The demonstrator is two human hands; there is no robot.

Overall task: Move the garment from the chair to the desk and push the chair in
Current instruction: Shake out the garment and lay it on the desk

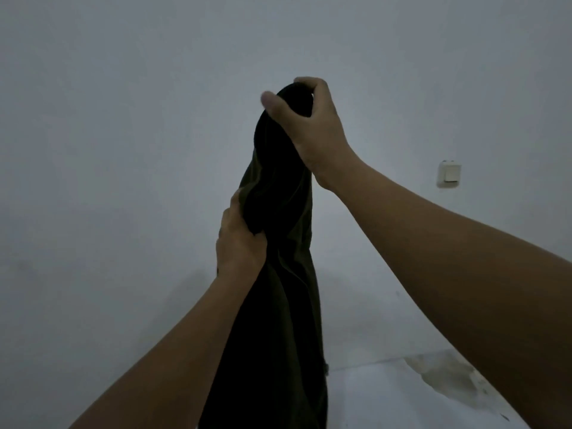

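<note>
A dark, almost black garment point(278, 305) hangs in a long vertical fold in the middle of the view, held up in front of a pale wall. My right hand point(312, 125) grips its top end from above, fingers curled over the fabric. Lower down, my left hand point(240, 236) clutches a bunch of the cloth at the garment's left edge. The garment's lower end runs out of the frame at the bottom. A white surface point(387, 397) lies at the lower right behind the garment; I cannot tell if it is the desk. No chair is in view.
A plain grey-white wall point(123, 150) fills most of the view. A white wall switch point(449, 174) sits at the right. The white surface carries a yellowish stain point(448, 376) near its back edge.
</note>
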